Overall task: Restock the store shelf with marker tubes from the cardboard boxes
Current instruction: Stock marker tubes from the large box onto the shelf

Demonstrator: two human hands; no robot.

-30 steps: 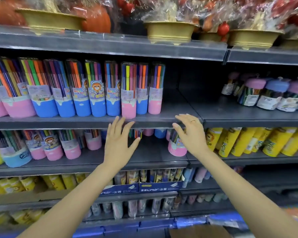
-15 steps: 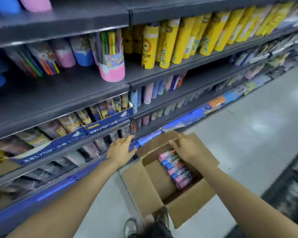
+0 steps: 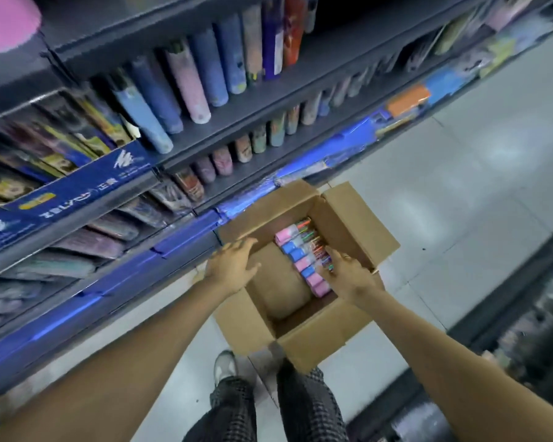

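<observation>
Since the earlier frame both hands have dropped further toward the cardboard box, which stands open on the floor at the foot of the store shelf, within reach of the person stocking it. The marker tubes lie side by side in a row along the box's right side, pink and blue caps facing inward, so each can be lifted singly. The left hand hovers over the near flap with fingers spread, its grip released and holding nothing, probably to steady the box. The right hand reaches onto the row, fingers extended on the tubes; no grip has closed yet.
</observation>
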